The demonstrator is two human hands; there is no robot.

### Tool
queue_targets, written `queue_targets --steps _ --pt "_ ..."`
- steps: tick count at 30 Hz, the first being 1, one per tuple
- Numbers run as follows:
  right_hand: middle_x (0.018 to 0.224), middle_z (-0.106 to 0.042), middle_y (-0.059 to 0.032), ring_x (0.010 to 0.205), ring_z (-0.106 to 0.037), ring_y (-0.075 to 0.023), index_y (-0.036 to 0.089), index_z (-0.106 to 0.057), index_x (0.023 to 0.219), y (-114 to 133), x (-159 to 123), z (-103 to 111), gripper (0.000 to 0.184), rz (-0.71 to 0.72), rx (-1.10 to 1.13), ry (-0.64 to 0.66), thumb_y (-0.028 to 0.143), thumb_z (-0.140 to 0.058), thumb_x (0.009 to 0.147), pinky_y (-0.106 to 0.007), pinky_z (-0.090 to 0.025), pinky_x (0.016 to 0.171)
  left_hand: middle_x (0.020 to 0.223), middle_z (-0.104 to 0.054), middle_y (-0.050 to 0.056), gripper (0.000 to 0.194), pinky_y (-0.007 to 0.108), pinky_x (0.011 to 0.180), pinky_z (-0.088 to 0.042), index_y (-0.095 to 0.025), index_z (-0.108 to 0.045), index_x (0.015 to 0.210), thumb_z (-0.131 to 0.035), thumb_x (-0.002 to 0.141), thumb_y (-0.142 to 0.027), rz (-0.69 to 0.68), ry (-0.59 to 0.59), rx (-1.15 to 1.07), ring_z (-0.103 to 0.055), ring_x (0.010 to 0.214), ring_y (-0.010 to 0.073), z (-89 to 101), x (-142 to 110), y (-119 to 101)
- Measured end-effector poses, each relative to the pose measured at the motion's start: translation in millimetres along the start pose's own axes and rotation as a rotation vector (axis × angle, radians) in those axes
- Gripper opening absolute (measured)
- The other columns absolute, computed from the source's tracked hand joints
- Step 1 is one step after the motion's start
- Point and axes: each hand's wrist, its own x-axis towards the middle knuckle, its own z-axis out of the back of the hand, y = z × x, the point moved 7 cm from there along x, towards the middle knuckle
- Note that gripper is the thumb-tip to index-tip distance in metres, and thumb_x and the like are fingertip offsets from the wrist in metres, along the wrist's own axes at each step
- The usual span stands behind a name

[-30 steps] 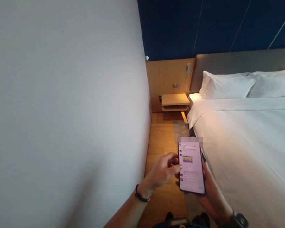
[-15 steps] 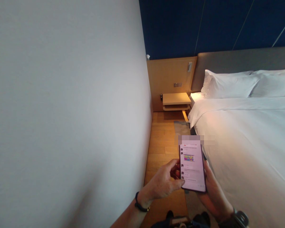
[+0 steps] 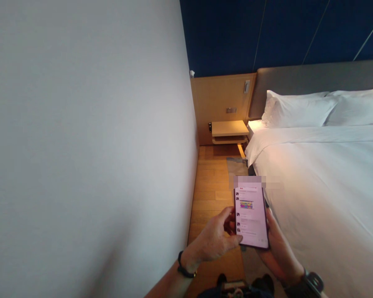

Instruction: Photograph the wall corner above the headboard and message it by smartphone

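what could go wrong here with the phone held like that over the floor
The phone rests in the right hand while the left hand touches its lower edge; a slip might drop it onto the wooden floor. With eyes on the screen, the person might bump the bed.

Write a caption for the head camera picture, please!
Right hand holds a lit phone, left hand touching it, beside a white bed.

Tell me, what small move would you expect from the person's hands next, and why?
Probably a short upward swipe of the left thumb on the phone. The right hand cradles the phone from behind with its lit screen facing up, and the left hand rests at the lower left edge with the thumb tip on the glass. A list of messages fills the screen, so scrolling seems likeliest.
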Motion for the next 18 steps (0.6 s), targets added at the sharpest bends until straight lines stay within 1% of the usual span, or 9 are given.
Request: queue_targets --steps 6,10,14,18 --pt "0.109 -0.072 -0.0089 0.108 -0.064 -0.0256 0.021 -0.067 0.120 0.3 0.1 -2.4 0.053 -0.005 -0.016 -0.005 0.062 -0.051 0.089 -0.045 -0.044 0.105 0.096 -0.065 0.003 0.050 0.022 0.073 -0.047 -0.014 -0.055 0.117 -0.064 0.069 -0.006 0.013 -0.019 -0.015 -0.059 0.081 0.0114 -0.9 -1.3 -3.6" --pt "0.108 -0.073 -0.0089 0.108 -0.064 -0.0253 0.022 -0.066 0.121 0.5 -0.1 -3.2 0.053 -0.008 -0.012 -0.003 0.062 -0.051 0.089 -0.045 -0.044 0.105 0.098 -0.065 0.004 0.050 0.023 0.075 -0.046 -0.014 -0.054 0.118 -0.064 0.070 -0.007 0.020 -0.019 -0.014 -0.058 0.082 0.0122 -1.1 -1.7 -5.6" --pt "0.108 -0.072 -0.0094 0.109 -0.064 -0.0260 0.020 -0.066 0.121 -0.1 -0.7 -2.8 0.054 -0.025 -0.002 -0.018 0.062 -0.050 0.090 -0.046 -0.044 0.104 0.101 -0.065 0.004 0.051 0.024 0.074 -0.045 -0.016 -0.053 0.121 -0.064 0.071 -0.009 0.018 -0.019 0.042 -0.058 0.082 0.0128 0.1 -0.7 -1.5" --pt "0.107 -0.073 -0.0087 0.109 -0.064 -0.0257 0.021 -0.065 0.122 -0.6 0.1 0.0 0.054 -0.025 0.013 -0.033 0.062 -0.050 0.090 -0.046 -0.045 0.104 0.100 -0.064 0.004 0.051 0.023 0.071 -0.044 -0.016 -0.054 0.120 -0.064 0.070 -0.009 0.025 -0.017 0.031 -0.057 0.081 0.0126 0.4 0.2 1.4"
